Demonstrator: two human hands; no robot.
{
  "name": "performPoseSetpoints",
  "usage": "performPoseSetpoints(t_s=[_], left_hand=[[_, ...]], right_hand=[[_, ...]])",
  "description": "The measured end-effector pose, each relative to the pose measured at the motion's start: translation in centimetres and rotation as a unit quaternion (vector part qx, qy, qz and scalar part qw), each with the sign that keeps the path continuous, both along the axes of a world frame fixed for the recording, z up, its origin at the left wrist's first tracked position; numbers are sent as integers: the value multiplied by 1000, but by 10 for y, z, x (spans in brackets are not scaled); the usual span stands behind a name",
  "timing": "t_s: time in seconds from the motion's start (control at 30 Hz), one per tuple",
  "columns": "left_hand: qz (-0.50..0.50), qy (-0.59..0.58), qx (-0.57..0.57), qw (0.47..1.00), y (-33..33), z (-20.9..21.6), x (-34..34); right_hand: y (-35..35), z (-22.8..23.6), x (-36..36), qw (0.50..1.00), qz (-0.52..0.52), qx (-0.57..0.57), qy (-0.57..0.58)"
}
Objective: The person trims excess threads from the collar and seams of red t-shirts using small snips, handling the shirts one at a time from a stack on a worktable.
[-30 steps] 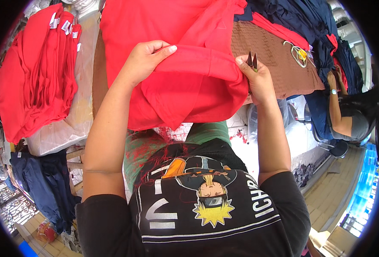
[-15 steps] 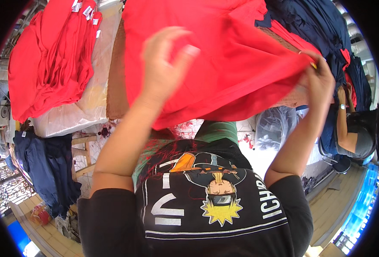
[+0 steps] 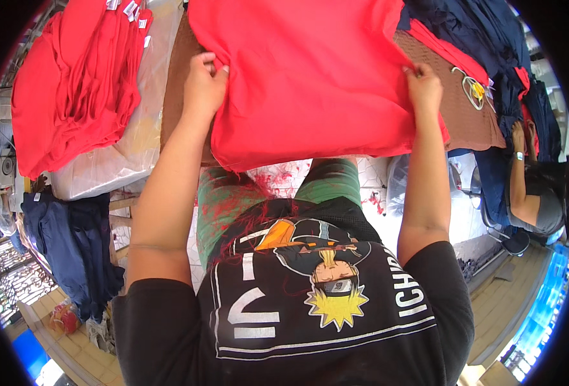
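A wide red garment point(image 3: 310, 83) lies spread in front of me over a brown textured surface, its near edge hanging over the front. My left hand point(image 3: 205, 89) is closed on the garment's left edge, thumb and fingers pinching the cloth. On the opposite edge, my right hand point(image 3: 424, 89) pinches the fabric at about the same height. To the right of that hand, a small yellow thing with white loops point(image 3: 473, 90) rests on the brown surface point(image 3: 448, 119); its exact kind is unclear.
At left, a pile of red garments with white labels point(image 3: 82, 90) lies on a plastic-wrapped block point(image 3: 114, 164). Dark blue clothes point(image 3: 72, 244) hang below it. More navy garments point(image 3: 471, 38) are heaped at far right, near another person's arm point(image 3: 519, 174). Red threads point(image 3: 278, 177) litter the floor.
The left hand, open and lifted before, now grips the left edge. My right hand has moved left and nearer the garment's body. The cloth lies flatter, and the yellow thing now shows on the surface.
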State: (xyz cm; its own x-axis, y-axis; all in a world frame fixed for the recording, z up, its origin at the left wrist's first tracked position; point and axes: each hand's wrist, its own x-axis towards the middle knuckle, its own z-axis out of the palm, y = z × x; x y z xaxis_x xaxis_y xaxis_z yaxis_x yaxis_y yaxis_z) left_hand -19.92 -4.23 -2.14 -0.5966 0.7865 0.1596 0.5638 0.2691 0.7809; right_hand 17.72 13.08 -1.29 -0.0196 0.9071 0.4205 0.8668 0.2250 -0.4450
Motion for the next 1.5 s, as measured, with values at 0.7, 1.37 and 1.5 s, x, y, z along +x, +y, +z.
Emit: performPoseSetpoints(t_s=[0.7, 1.37, 1.5], left_hand=[[-301, 112, 51, 946, -59, 7, 78], [-349, 78, -181, 916, -84, 71, 29], [-277, 148, 46, 948, -63, 20, 73]], right_hand=[[-138, 25, -79, 887, 441, -139, 1], [-146, 15, -66, 894, 431, -124, 10], [-147, 13, -67, 890, 435, -134, 30]])
